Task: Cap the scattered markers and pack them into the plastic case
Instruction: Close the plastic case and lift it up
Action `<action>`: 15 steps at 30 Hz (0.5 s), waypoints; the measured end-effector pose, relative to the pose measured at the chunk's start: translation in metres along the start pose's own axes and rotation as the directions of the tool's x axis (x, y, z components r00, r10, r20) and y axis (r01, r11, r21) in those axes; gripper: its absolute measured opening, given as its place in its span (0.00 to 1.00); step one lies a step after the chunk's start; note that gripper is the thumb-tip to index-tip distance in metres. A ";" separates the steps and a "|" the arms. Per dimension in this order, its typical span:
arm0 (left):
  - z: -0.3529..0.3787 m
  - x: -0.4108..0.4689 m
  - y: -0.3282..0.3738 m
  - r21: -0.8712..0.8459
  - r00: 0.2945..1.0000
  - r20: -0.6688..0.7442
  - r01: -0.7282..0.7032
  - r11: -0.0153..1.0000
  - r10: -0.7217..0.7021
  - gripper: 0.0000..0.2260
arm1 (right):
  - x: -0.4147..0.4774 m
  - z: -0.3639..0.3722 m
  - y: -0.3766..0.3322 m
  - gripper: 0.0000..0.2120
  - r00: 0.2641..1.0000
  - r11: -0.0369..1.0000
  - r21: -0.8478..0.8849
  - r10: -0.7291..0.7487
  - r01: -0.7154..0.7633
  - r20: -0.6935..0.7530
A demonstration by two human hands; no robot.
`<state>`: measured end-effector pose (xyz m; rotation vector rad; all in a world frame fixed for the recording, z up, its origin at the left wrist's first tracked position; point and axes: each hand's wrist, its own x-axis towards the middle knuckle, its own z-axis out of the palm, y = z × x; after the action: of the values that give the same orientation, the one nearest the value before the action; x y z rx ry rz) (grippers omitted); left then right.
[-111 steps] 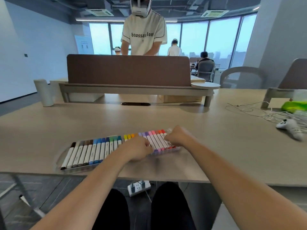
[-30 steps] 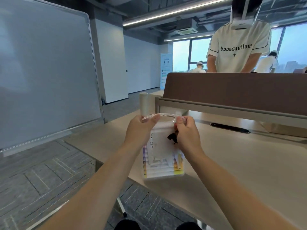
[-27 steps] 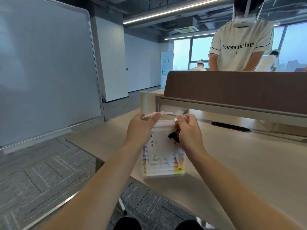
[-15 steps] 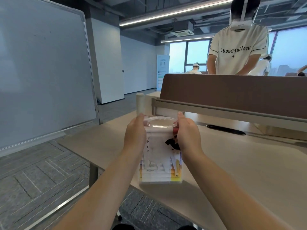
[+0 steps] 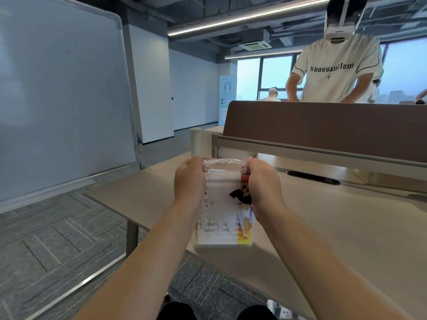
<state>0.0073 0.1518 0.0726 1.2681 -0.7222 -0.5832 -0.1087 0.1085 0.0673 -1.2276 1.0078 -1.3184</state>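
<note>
The clear case (image 5: 223,218), upright and white-labelled, is clamped by the left grip (image 5: 189,181) at its 9 o'clock and the right grip (image 5: 263,184) at 3; the markers (image 5: 243,230) inside are mostly hidden.

Clear glossy plastic: plastic case (image 5: 223,215), white printed paper insert inside. Pale wood-look, matt, smooth: table (image 5: 342,222). Brown, matt, cloth-like: far divider panel (image 5: 323,121). Smooth, faint sheen, metal frame: whiteboard (image 5: 57,100), left. Grey rough carpet: floor (image 5: 57,250).
</note>
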 end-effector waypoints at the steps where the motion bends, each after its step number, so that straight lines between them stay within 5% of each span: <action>1: 0.000 -0.002 0.000 0.014 1.000 0.000 -0.012 1.000 0.012 0.09 | -0.002 -0.001 0.002 0.14 1.000 0.999 -0.025 -0.030 0.030 0.011; 6: -0.005 -0.003 -0.009 0.047 0.998 0.036 -0.049 0.998 0.047 0.16 | -0.007 -0.013 0.016 0.20 0.970 0.954 -0.189 -0.211 0.232 0.123; 10: -0.017 -0.004 -0.013 0.029 0.992 0.122 0.015 0.999 -0.019 0.21 | -0.011 -0.016 0.010 0.20 0.973 0.930 -0.293 -0.189 0.220 0.132; 15: -0.037 -0.021 -0.006 0.076 0.994 0.112 0.012 0.997 -0.021 0.23 | -0.023 -0.006 -0.001 0.20 0.988 0.968 -0.207 -0.125 0.141 0.087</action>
<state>0.0218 0.1899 0.0579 1.3195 -0.8341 -0.6501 -0.1154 0.1315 0.0642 -1.5178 1.0493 -1.2822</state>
